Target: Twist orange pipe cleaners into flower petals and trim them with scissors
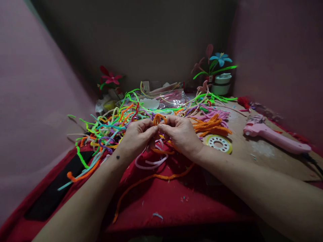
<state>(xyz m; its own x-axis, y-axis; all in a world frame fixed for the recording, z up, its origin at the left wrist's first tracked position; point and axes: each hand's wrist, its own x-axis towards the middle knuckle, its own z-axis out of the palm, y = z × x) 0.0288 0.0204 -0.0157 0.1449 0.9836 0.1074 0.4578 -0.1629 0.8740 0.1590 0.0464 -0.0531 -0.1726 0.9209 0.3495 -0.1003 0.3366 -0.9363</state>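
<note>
Just above the red cloth (191,201), an orange pipe cleaner (159,117) bent into small loops is pinched between my two hands. My left hand (137,136) grips it from the left with thumb and fingertips. From the other side my right hand (182,136) closes on it, the two thumbs nearly touching. Parts of the fingers are hidden behind the thumbs. Below, a long orange strand (151,177) curves over the cloth; whether it joins the held loops I cannot tell. A pale pink pipe cleaner (153,165) lies curled under my hands.
Tangled multicoloured pipe cleaners (101,131) heap at left. To the right are an orange bundle (212,126), a yellow-rimmed tape roll (219,144) and a pink glue-gun-like tool (276,137) on a brown board (259,164). Behind stand a blue flower (221,59) and a lidded container (222,84).
</note>
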